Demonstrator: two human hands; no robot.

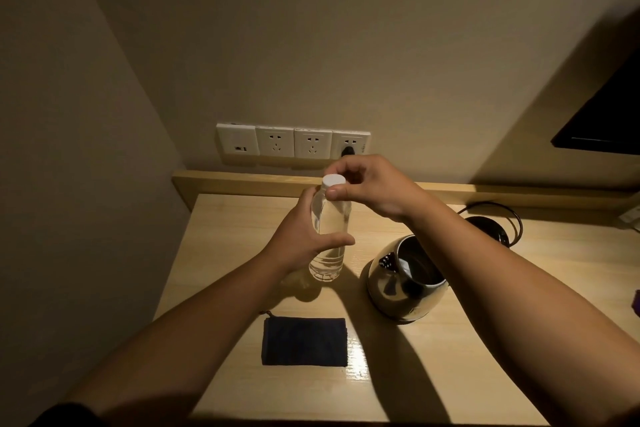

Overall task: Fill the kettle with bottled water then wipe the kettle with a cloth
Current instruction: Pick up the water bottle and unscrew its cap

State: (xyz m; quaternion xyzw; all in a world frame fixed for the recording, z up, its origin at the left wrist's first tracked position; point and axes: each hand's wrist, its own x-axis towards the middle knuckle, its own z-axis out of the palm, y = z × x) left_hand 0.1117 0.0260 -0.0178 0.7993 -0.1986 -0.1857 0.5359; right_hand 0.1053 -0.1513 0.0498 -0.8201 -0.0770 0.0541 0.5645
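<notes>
Left of the kettle [407, 279], the bottle [329, 236] stands on the desk [485, 357]. L hand [304, 239] wraps its middle, R hand [367, 184] pinches the cap [331, 181]. It's full, prob heavy & slippery; hold the middle. Cloth [304, 341] lies nearer than the kettle.

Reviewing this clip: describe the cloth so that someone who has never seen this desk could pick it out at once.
Start at the light wooden desk under the row of wall sockets. On its near part, in front of the water bottle and left of the steel kettle, lies the cloth. It is the only flat, dark blue, folded rectangle there, touched by neither hand.
</notes>
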